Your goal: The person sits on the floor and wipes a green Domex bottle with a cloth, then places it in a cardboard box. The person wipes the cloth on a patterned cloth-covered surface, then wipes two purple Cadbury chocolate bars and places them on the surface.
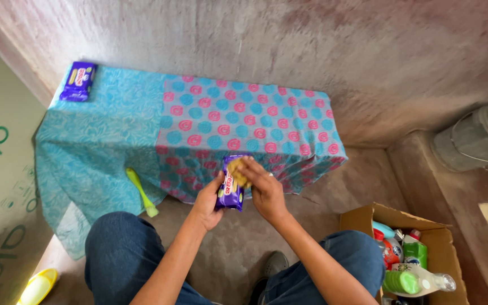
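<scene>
low table under a blue and pink patterned cloth (199,130) sits just beyond the fingers, a free surface within reach. cardboard box (447,248) of bottles well off to the right of them, out of the way. second purple packet (78,81) at the cloth's far left corner, well apart. left hand (209,199) curls shut around the purple biscuit packet (231,191), upright so the open top faces up. right hand (265,189) fingertips pinch a tan biscuit (238,172) at that opening.

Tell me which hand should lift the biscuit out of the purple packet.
Probably the right hand: its fingers already pinch the biscuit at the open top, while the left hand grips the purple packet.
</scene>
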